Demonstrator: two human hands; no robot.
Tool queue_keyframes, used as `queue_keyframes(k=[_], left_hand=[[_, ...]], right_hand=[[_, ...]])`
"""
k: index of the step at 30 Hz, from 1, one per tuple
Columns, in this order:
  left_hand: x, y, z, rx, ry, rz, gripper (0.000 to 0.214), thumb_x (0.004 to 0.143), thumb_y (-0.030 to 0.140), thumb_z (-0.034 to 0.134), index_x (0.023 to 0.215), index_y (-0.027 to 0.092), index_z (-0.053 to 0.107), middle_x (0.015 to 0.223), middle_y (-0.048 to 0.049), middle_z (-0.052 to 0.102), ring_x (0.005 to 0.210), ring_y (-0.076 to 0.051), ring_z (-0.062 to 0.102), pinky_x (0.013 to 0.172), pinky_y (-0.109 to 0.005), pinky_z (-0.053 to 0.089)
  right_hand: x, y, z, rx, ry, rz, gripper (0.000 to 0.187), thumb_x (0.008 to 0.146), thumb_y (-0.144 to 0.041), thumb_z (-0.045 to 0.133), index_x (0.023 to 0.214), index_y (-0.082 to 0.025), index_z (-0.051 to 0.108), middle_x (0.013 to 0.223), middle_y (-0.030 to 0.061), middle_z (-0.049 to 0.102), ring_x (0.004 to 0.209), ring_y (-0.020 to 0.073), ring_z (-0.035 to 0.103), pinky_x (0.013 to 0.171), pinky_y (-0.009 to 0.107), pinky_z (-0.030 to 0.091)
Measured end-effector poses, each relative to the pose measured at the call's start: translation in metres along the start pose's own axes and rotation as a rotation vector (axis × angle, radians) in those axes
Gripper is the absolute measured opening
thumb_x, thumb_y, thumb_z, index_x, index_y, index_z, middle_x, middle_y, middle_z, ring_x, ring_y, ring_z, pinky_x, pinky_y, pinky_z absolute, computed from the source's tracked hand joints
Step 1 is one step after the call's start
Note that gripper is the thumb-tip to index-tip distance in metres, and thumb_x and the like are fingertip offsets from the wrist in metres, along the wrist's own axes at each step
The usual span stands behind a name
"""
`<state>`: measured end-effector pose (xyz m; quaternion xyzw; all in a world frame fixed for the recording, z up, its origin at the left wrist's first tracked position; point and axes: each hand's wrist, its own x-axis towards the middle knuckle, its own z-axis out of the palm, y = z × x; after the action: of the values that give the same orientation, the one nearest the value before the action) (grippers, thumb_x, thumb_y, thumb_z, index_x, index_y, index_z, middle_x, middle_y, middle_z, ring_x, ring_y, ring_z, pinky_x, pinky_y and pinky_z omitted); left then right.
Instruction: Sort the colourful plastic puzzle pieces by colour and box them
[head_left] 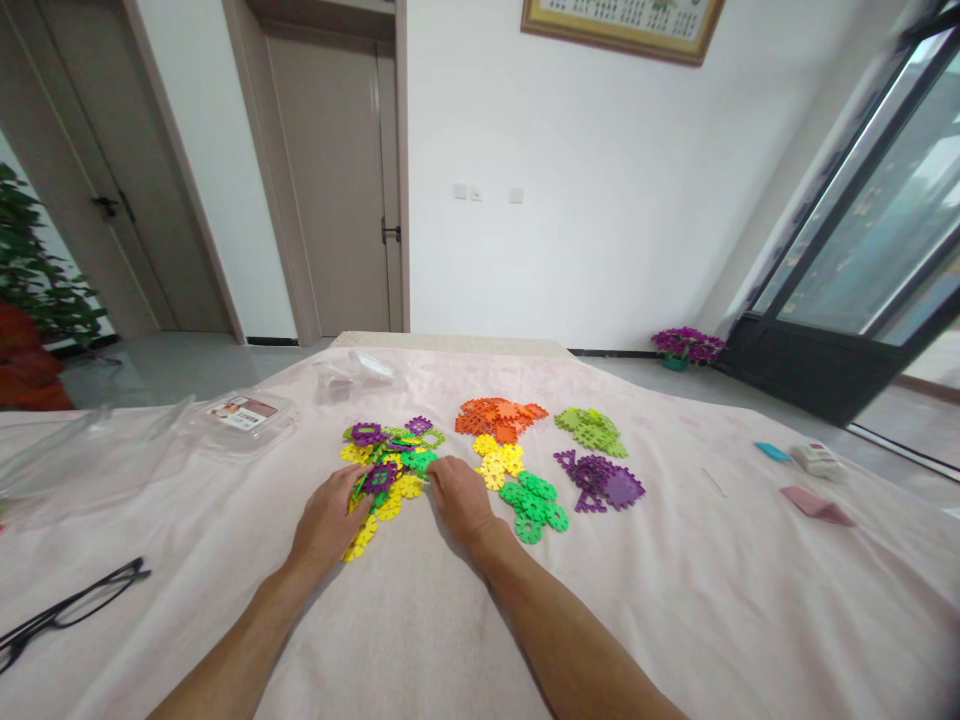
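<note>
A mixed pile of flat notched plastic building pieces point(397, 445) in purple, yellow, green and lime lies on the cloth. My left hand point(330, 515) rests against the pile's left side, thumb and fingers apart beside a purple square piece point(381, 477). At the right edge, my right hand point(460, 497) has its fingers bent together at a green disc point(418, 462); the fingertips are partly hidden. Sorted heaps lie to the right: orange pieces point(499, 418), yellow discs point(498, 462), green discs point(534, 505), purple pieces point(604, 483) and lime pieces point(592, 431).
Clear plastic containers point(244, 420) stand at the left of the pink cloth point(420, 630). Black eyeglasses point(75, 605) lie at the front left. Toward the right edge are a blue item point(772, 452), a white box point(817, 461) and a folded pink piece point(817, 506).
</note>
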<state>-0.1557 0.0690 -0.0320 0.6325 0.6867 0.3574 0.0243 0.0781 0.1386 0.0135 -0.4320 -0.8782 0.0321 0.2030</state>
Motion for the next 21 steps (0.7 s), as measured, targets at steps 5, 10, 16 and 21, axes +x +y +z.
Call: queue_keyframes(k=[5, 10, 16, 21], left_hand=[[0.0, 0.002, -0.001, 0.008, -0.01, 0.001, 0.047, 0.089, 0.035, 0.052, 0.132, 0.019, 0.062, 0.138, -0.011, 0.064, 0.13, -0.026, 0.057, 0.115, -0.042, 0.04], [0.0, 0.006, -0.003, -0.021, 0.002, -0.005, 0.047, 0.089, 0.039, 0.054, 0.131, 0.02, 0.063, 0.135, -0.0101, 0.065, 0.127, -0.027, 0.059, 0.113, -0.042, 0.042], [-0.001, 0.01, -0.006, -0.007, -0.002, 0.006, 0.05, 0.088, 0.044, 0.056, 0.131, 0.02, 0.063, 0.136, -0.0108, 0.065, 0.128, -0.028, 0.059, 0.114, -0.043, 0.041], [-0.001, 0.011, -0.007, -0.011, 0.003, 0.004, 0.051, 0.089, 0.049, 0.056, 0.131, 0.02, 0.063, 0.136, -0.0103, 0.065, 0.128, -0.027, 0.059, 0.114, -0.043, 0.041]], right_hand=[[0.007, 0.016, -0.018, 0.254, 0.045, 0.153, 0.021, 0.096, -0.02, 0.052, 0.104, -0.023, 0.072, 0.099, 0.0023, 0.076, 0.09, 0.0169, 0.067, 0.079, 0.025, 0.046], [0.015, 0.048, -0.059, 0.352, -0.101, 0.167, 0.027, 0.083, -0.013, 0.057, 0.097, -0.019, 0.079, 0.088, 0.0012, 0.077, 0.079, 0.0151, 0.068, 0.071, 0.023, 0.046], [0.003, 0.088, -0.096, 0.272, -0.318, 0.194, 0.024, 0.074, -0.01, 0.063, 0.087, -0.019, 0.081, 0.083, 0.0013, 0.078, 0.076, 0.0151, 0.068, 0.065, 0.022, 0.044], [-0.007, 0.1, -0.116, 0.133, -0.436, 0.303, 0.023, 0.073, -0.009, 0.065, 0.086, -0.02, 0.081, 0.084, 0.0023, 0.078, 0.078, 0.0166, 0.069, 0.06, 0.021, 0.039]])
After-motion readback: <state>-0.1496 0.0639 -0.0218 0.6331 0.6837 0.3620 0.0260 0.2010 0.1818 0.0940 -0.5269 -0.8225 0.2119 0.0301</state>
